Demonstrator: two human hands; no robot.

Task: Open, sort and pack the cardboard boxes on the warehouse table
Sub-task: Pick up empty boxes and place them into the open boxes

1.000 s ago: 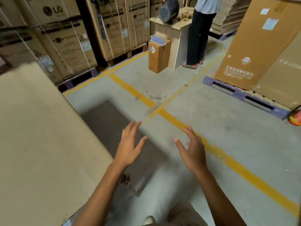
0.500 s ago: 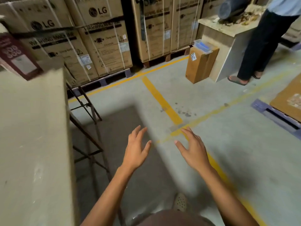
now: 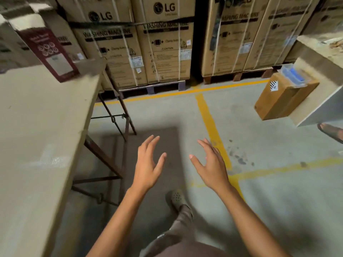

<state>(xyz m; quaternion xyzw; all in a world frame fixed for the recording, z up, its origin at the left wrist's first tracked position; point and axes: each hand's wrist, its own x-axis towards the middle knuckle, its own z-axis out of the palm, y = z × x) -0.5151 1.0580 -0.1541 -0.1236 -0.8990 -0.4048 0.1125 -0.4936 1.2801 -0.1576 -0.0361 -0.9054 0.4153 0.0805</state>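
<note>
My left hand (image 3: 147, 164) and my right hand (image 3: 210, 165) hover side by side over the concrete floor, palms facing each other, fingers spread, both empty. The warehouse table (image 3: 35, 138) with a tan top and rusty metal legs runs along the left edge, to the left of my left hand. At its far end stands a cardboard box with a dark red printed panel (image 3: 47, 52), its top flaps partly up. Neither hand touches the table or the box.
Strapped LG washing-machine cartons on pallets (image 3: 163, 43) line the back. A small brown box with a blue-filled clear tray on top (image 3: 285, 95) stands on the floor at right beside a pale counter (image 3: 319, 106). Another person's sandalled foot (image 3: 332, 131) shows at the right edge. Yellow floor lines (image 3: 211, 123) cross ahead.
My view has swung left: the cartons and the table's far end with the red-panel box have come in, and the standing person has slid off to the right. My hands keep their open pose.
</note>
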